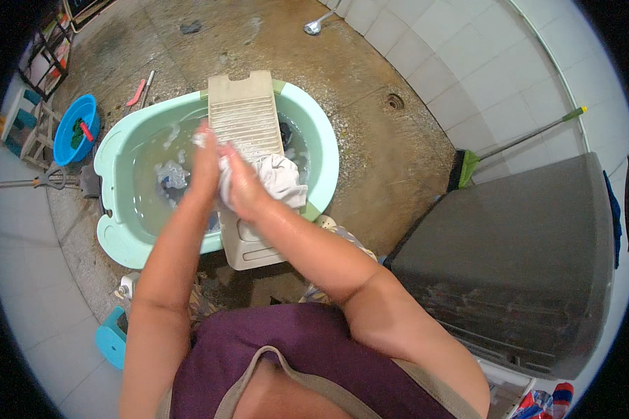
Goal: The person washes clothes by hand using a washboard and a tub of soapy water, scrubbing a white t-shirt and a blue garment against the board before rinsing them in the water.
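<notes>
A wet white cloth (280,175) lies bunched on the lower part of a beige plastic washboard (243,107), its folds spreading to the right of my hands. My right hand (242,183) grips the cloth near the board's left edge. Close beside it, my left hand (205,157) holds a bit of the same cloth, with white showing at its fingers; motion blurs both hands. The washboard bridges a mint-green oval tub (322,141) of cloudy water. Dark items and a clump of suds (173,175) show in the water, partly hidden by my arms.
Left of the tub are a blue basin (63,141) and a shovel-like tool (88,182). A white bottle (129,285) and turquoise stool (111,338) stand nearer. At right are a dark grey covered appliance (508,256) and green broom (469,165). A drain (394,101) lies beyond.
</notes>
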`<state>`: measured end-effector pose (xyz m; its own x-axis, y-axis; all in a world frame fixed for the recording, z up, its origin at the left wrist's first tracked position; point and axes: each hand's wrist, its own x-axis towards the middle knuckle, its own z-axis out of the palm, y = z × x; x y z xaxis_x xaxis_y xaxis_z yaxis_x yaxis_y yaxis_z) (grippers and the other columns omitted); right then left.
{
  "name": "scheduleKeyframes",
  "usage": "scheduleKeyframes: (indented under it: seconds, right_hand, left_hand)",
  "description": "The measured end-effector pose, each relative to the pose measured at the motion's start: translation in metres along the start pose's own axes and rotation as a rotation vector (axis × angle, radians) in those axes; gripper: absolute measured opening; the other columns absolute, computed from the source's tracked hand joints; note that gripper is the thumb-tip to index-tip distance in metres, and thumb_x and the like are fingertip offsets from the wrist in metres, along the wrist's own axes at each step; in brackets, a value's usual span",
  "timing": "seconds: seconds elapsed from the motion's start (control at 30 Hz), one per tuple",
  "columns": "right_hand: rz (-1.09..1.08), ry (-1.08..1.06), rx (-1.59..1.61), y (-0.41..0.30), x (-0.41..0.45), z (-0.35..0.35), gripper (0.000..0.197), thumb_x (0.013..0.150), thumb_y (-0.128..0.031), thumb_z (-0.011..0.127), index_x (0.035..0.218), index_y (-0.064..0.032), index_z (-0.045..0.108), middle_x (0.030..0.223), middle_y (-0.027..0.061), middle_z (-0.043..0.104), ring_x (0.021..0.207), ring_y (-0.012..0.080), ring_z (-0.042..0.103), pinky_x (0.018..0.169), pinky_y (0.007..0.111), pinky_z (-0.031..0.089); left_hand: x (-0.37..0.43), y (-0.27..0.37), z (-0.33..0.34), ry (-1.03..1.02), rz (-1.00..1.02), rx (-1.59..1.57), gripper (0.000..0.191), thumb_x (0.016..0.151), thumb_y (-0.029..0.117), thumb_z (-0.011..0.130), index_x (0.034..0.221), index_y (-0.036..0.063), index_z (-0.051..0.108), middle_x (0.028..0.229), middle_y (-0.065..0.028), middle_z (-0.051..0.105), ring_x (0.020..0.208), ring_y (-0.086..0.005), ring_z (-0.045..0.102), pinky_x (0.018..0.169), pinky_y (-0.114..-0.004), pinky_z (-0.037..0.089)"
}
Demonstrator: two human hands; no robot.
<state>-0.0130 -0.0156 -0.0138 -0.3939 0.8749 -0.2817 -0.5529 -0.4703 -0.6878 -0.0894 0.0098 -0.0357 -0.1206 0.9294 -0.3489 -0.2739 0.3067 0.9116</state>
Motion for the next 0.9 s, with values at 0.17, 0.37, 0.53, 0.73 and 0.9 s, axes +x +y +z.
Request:
scheduleKeyframes:
  seconds: [0.17, 0.37, 0.53, 0.73, 0.9]
  right_hand:
    - [0.134, 0.233, 0.154, -0.052, 0.010, -0.017, 0.054, 0.091, -0.047, 0.034, 0.128, -0.0077, 0.038, 0.127, 0.0102, 0.043, 0.112, 0.0219, 0.042, 0.088, 0.037, 0.038]
    - [0.010, -0.120, 0.035, -0.009, 0.014, -0.024, 0.057, 0.091, -0.048, 0.029, 0.131, -0.0071, 0.035, 0.129, 0.0094, 0.043, 0.119, 0.0220, 0.039, 0.100, 0.038, 0.028]
    - [0.069, 0.097, 0.072, -0.028, 0.004, -0.013, 0.055, 0.092, -0.048, 0.029, 0.125, -0.0071, 0.042, 0.126, 0.0091, 0.044, 0.115, 0.0210, 0.042, 0.097, 0.039, 0.033]
    - [-0.002, 0.050, 0.154, -0.035, 0.038, -0.065, 0.062, 0.089, -0.048, 0.034, 0.131, -0.0017, 0.033, 0.132, 0.0141, 0.038, 0.119, 0.0229, 0.039, 0.100, 0.040, 0.030]
    - [-0.041, -0.023, 0.008, -0.011, -0.004, 0.006, 0.053, 0.092, -0.041, 0.034, 0.127, -0.0018, 0.037, 0.129, 0.0106, 0.042, 0.119, 0.0225, 0.039, 0.102, 0.035, 0.027]
  left_hand:
    - [-0.037, -0.015, 0.045, -0.028, 0.762, 0.761, 0.057, 0.093, 0.040, 0.026, 0.135, 0.0016, 0.026, 0.140, -0.0184, 0.025, 0.129, -0.0292, 0.024, 0.105, -0.033, 0.017]
    - [-0.007, -0.016, 0.014, 0.021, 0.164, 0.266, 0.056, 0.094, 0.041, 0.025, 0.134, 0.0019, 0.028, 0.138, -0.0169, 0.027, 0.127, -0.0260, 0.026, 0.104, -0.035, 0.020]
    - [-0.001, -0.026, 0.018, 0.163, 0.444, 0.787, 0.056, 0.092, 0.042, 0.026, 0.137, 0.0082, 0.022, 0.142, -0.0162, 0.017, 0.130, -0.0301, 0.019, 0.104, -0.044, 0.014]
    - [-0.017, -0.035, 0.044, 0.008, 0.351, 0.800, 0.059, 0.091, 0.044, 0.028, 0.140, 0.0139, 0.016, 0.146, -0.0156, 0.008, 0.133, -0.0346, 0.012, 0.105, -0.051, 0.008]
    - [0.014, -0.018, 0.002, 0.141, 0.290, 0.508, 0.058, 0.090, 0.041, 0.031, 0.139, 0.0124, 0.020, 0.144, -0.0169, 0.013, 0.132, -0.0380, 0.008, 0.105, -0.044, 0.015]
